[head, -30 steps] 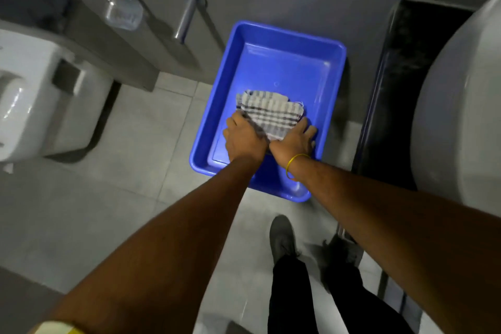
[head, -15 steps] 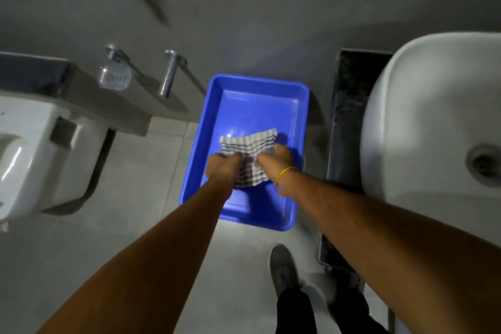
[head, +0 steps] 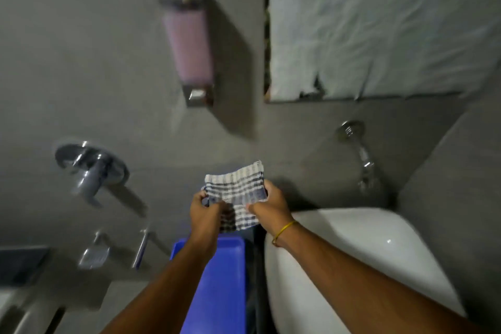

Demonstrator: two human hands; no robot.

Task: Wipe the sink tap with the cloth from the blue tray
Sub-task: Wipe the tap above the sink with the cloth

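Lifted out of the blue tray point(head: 222, 279) since half a second ago, the checked cloth point(head: 238, 192) now hangs in the air in front of the grey wall point(head: 81, 49), above the tray's far end, and the view has swung up from the floor to the wall. Left of the cloth and higher, a soap dispenser point(head: 188, 40) with pinkish fill is fixed to the wall; further left sits a chrome mixer handle point(head: 90, 168). Right of the cloth the sink tap point(head: 360, 154) juts from the wall — well apart from the fabric — over the white basin point(head: 366, 252), with a mirror point(head: 379, 22) above. Both hands grip the cloth: the left hand point(head: 206, 214) pinches its near left edge with curled fingers, the right hand point(head: 271, 206) clamps its right side between thumb and fingers.
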